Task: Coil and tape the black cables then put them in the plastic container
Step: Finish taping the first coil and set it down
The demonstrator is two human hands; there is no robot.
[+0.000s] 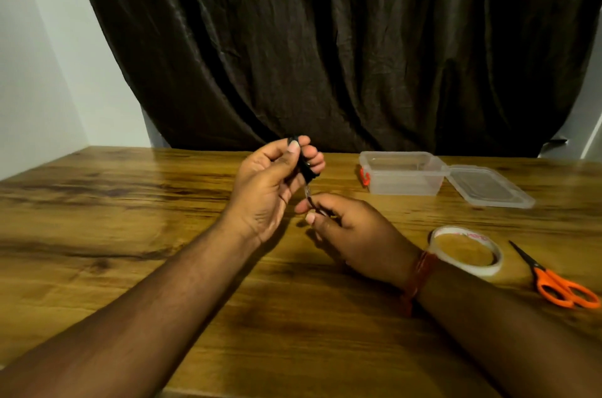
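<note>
Currently your left hand (264, 189) pinches the coiled black cable (304, 166) between thumb and fingers, while your right hand (355, 231) nips its loose end just below. Keep loops tight before taping; the tape (465, 249) and open container (404, 173) wait on the counter (130, 202) beyond your right fingers.

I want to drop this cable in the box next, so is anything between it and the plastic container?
Nothing visible blocks the way. The black cable is held in the left hand and right hand, and the plastic container sits open to the right with bare table between. Its lid lies on the far side.
</note>
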